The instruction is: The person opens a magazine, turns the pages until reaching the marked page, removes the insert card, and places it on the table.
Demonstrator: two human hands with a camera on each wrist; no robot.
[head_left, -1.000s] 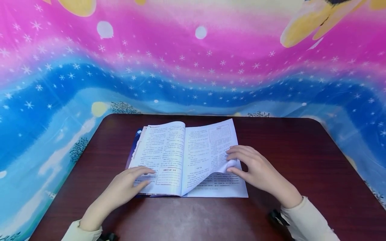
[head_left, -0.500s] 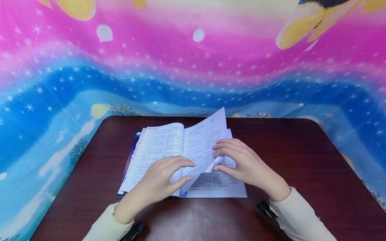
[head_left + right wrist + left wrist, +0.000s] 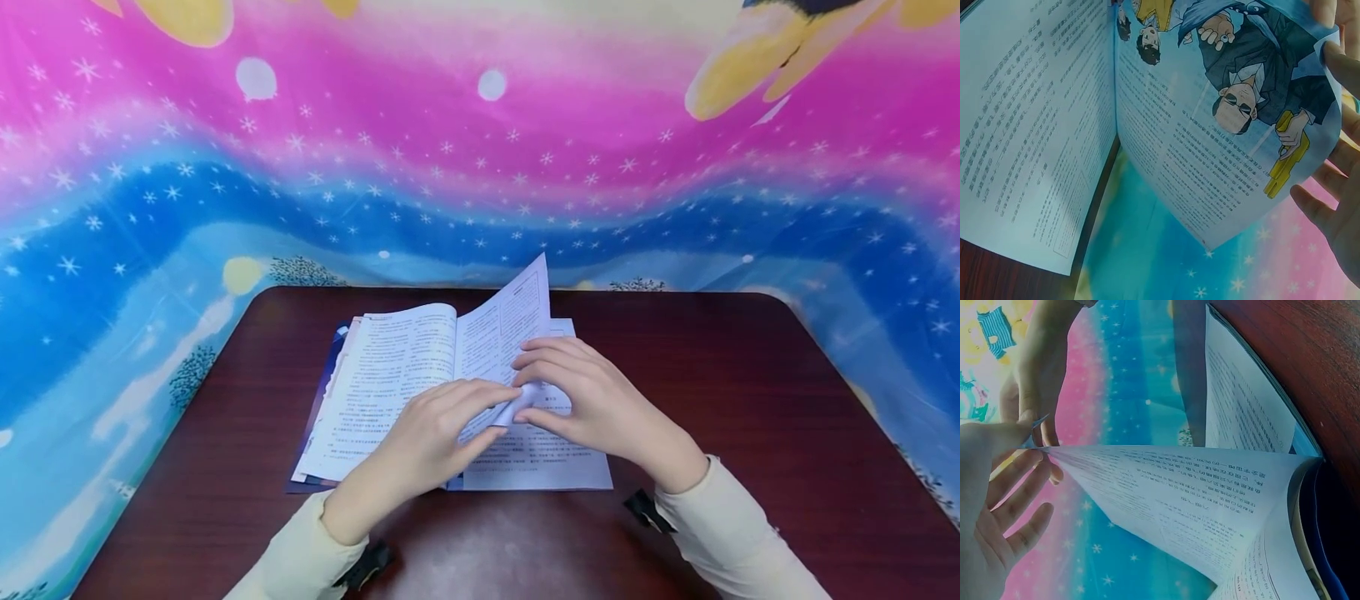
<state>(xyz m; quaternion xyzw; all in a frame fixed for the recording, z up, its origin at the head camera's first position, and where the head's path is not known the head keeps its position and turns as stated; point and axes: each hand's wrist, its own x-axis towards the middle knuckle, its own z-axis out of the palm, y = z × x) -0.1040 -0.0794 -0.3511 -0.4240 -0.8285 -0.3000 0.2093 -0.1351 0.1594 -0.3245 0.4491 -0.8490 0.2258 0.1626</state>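
Note:
An open magazine (image 3: 375, 375) with printed text lies on the table. One right-side leaf (image 3: 513, 304) stands raised and curled, its far corner pointing up. My right hand (image 3: 611, 400) holds the leaf's outer edge between thumb and fingers. My left hand (image 3: 427, 433) reaches across the left page and pinches the same leaf near its lower corner, close to the right fingertips. In the left wrist view the leaf (image 3: 1179, 494) stretches from the fingers to the spine. A drawing of a suited figure in dark glasses shows on its underside (image 3: 1235, 112) in the right wrist view.
The dark red-brown wooden table (image 3: 750, 400) extends around the magazine. A pink and blue patterned cloth (image 3: 420, 192) hangs behind it. Beneath the raised leaf lies another text page (image 3: 562, 475). Dark straps (image 3: 648, 510) sit at both wrists.
My left hand has moved right from the left page to the leaf's edge and taken hold of it. My right hand has drawn the leaf leftward and raised it further.

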